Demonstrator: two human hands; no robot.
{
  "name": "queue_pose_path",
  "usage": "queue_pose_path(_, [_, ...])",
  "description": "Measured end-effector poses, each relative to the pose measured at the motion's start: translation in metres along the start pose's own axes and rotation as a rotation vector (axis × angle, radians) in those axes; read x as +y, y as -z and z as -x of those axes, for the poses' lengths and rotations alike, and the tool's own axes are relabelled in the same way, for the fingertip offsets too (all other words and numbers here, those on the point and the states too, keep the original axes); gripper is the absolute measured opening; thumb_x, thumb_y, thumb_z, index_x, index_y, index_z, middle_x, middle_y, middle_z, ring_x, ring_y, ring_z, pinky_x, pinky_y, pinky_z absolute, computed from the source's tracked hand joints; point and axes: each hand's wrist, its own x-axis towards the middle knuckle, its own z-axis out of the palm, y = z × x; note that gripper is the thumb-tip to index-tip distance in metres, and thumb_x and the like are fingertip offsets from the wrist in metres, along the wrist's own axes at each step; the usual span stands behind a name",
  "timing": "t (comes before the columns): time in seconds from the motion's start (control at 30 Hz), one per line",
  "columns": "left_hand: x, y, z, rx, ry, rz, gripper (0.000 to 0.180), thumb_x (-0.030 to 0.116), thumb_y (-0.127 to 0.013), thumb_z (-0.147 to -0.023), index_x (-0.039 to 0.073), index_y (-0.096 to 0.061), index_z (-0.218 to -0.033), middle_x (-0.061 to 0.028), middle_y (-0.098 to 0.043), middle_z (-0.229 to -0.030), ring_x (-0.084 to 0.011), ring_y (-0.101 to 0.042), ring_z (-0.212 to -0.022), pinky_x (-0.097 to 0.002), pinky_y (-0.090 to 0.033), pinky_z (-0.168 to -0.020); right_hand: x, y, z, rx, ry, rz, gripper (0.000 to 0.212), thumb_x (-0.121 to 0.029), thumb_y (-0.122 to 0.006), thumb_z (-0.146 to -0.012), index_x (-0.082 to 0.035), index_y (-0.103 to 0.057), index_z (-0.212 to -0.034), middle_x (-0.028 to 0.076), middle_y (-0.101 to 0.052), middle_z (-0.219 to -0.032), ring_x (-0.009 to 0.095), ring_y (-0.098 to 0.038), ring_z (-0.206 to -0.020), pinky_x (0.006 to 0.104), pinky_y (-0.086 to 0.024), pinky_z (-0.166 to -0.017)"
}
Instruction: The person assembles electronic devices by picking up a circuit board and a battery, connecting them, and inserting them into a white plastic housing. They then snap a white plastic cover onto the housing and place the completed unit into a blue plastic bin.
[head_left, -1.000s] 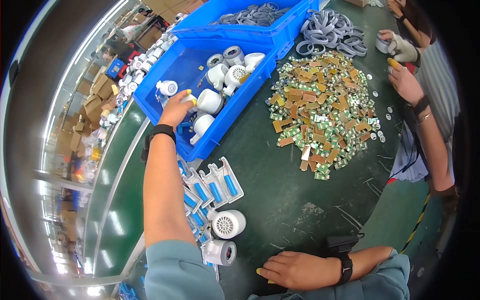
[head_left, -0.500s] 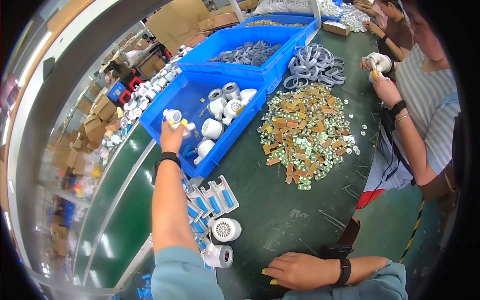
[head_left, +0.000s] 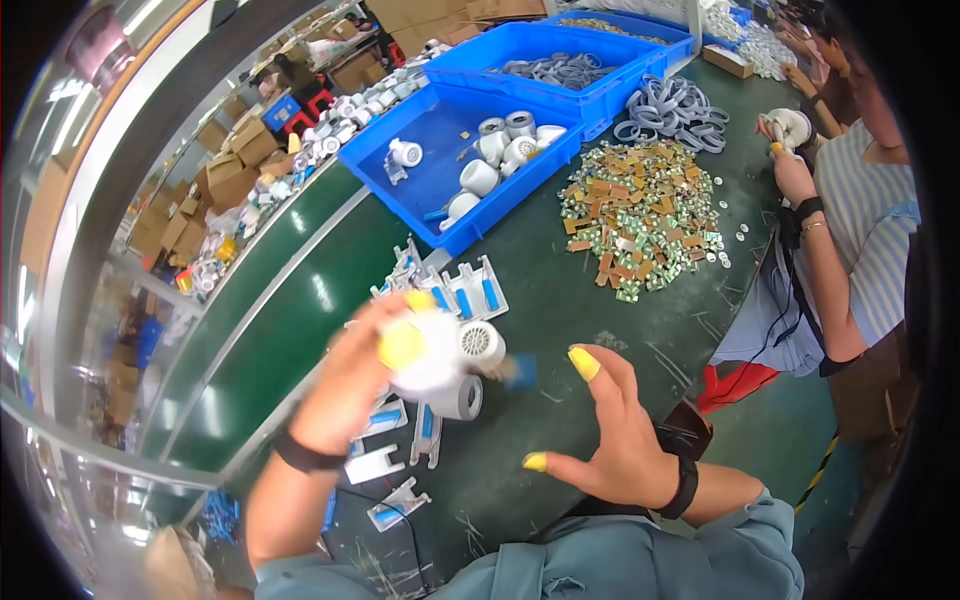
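Note:
My left hand [head_left: 352,372] grips a white fan housing [head_left: 432,358], smeared by motion, above the near left of the dark green table. A blurred blue piece [head_left: 520,370] shows at the housing's right side. Two more white fan housings stand close by, one with a round grille [head_left: 481,342] and one with a dark round end [head_left: 463,398]. To the right, my right hand [head_left: 625,440] is raised over the table, thumb and fingers spread and holding nothing. White trays with blue cylinders [head_left: 478,290] lie beyond and below my left hand.
A blue bin [head_left: 400,215] holds white fan housings, including one alone at its left [head_left: 405,153]. Behind it, another bin [head_left: 470,70] contains grey rings. Loose grey rings [head_left: 672,115] and piled small circuit boards [head_left: 640,215] lie rightward. A co-worker [head_left: 850,200] sits at the right edge.
My left hand has let go of a fan housing in the blue bin and come back nearer, now holding another. My right hand has lifted and spread its fingers. The view has shifted.

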Motion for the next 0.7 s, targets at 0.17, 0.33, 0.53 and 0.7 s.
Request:
queue_pose_path(0.17, [-0.026, -0.068, 0.041, -0.223, 0.254, 0.006, 0.044, 0.018, -0.062, -0.093, 0.004, -0.048, -0.132, -0.0045, -0.058, -0.12, -0.0149, -0.056, -0.111, -0.0297, -0.046, -0.095, -0.011, -0.019, 0.021, -0.416, -0.469, -0.769, 0.077, -0.01, -0.075, -0.082, 0.0, -0.028, -0.143, 0.011, -0.055, -0.123, 0.019, -0.062, -0.102, 0.0345, -0.052, -0.088])
queue_pose_path(0.33, [-0.036, -0.052, -0.01, -0.247, -0.336, -0.694, 0.031, 0.02, -0.048, -0.097, 0.001, -0.059, -0.118, -0.0137, -0.06, -0.111, -0.0276, -0.06, -0.1, -0.034, -0.047, -0.088, 0.012, -0.025, 0.033, -0.329, -0.84, -1.16, 0.036, -0.005, -0.065, -0.087, 0.001, -0.052, -0.12, 0.009, -0.063, -0.102, 0.015, -0.065, -0.083, 0.0324, -0.055, -0.073])
queue_pose_path(0.53, [-0.066, 0.033, -0.186, 0.475, 0.274, -0.496, 0.039, 0.032, -0.069, -0.081, -0.007, -0.065, -0.083, -0.0154, -0.064, -0.074, -0.0236, -0.061, -0.07, -0.0361, -0.047, -0.063, 0.043, -0.012, 0.036, -0.331, -1.103, -1.141, 0.013, -0.009, -0.054, -0.091, -0.001, -0.061, -0.097, 0.007, -0.061, -0.085, 0.014, -0.058, -0.068, 0.0285, -0.049, -0.062])
queue_pose_path(0.7, [-0.164, 0.099, -0.274, 0.652, 0.316, 0.015, 0.026, 0.019, -0.069, -0.08, -0.005, -0.069, -0.089, -0.0159, -0.068, -0.089, -0.0231, -0.065, -0.084, -0.0358, -0.051, -0.072, 0.038, -0.016, 0.03, -0.319, -1.127, -1.152, 0.024, -0.006, -0.05, -0.094, 0.0, -0.055, -0.116, 0.007, -0.059, -0.083, 0.014, -0.058, -0.069, 0.0274, -0.049, -0.063])
